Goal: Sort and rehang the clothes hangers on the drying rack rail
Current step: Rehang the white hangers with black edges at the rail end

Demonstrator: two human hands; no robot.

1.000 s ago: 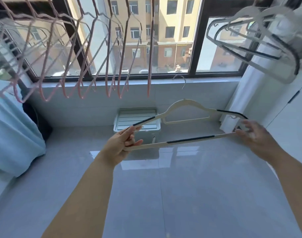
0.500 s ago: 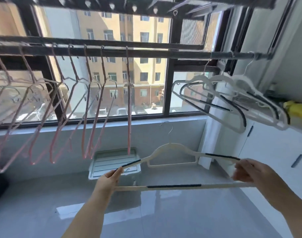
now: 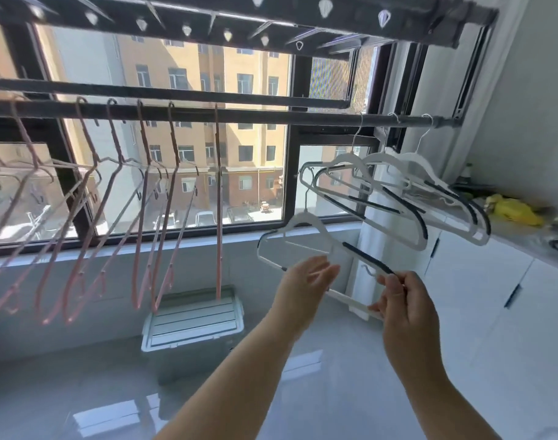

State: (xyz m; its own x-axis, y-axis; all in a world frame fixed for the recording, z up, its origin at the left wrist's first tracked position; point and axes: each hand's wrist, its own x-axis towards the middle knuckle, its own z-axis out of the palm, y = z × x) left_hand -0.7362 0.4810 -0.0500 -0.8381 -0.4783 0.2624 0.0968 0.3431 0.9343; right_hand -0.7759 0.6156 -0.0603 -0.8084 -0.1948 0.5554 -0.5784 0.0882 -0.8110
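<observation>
A: Right hand [image 3: 404,312], state to be entered.
B: Closed in a pinch. The right end of a white hanger [image 3: 315,225] is gripped between thumb and fingertips, near where the black non-slip strip ends.
A: Left hand [image 3: 304,281]?
B: Recorded as unclenched: fingers straight and slightly spread, nothing gripped. The hand is seen in front of the hanger's lower bar. Whether contact is made cannot be told.
A: Position of the held hanger?
B: It is held tilted, left shoulder high and right end low, with the hook pointing up. It is located below the rail [image 3: 271,115] and is not hooked on it. The hook is seen just beside the left tips of the hung white hangers [image 3: 382,160].
A: How are those noted?
B: Three are counted, bunched at the right end of the rail, with wire hooks over it and bodies swung out toward the right.
A: Remainder of the rail?
B: The left and middle stretch is occupied by pink hangers [image 3: 219,217], spaced apart, several seen nearly edge-on. A stretch of bare rail is left between the last pink one and the white group.
A: Surroundings?
B: A lidded box [image 3: 195,315] is noted on the floor against the wall under the window [image 3: 255,173], below the last pink hanger. A yellow object [image 3: 514,209], not identified, is seen on the counter [image 3: 519,242] at the right. A frame with clips [image 3: 239,17] is mounted above the rail.
</observation>
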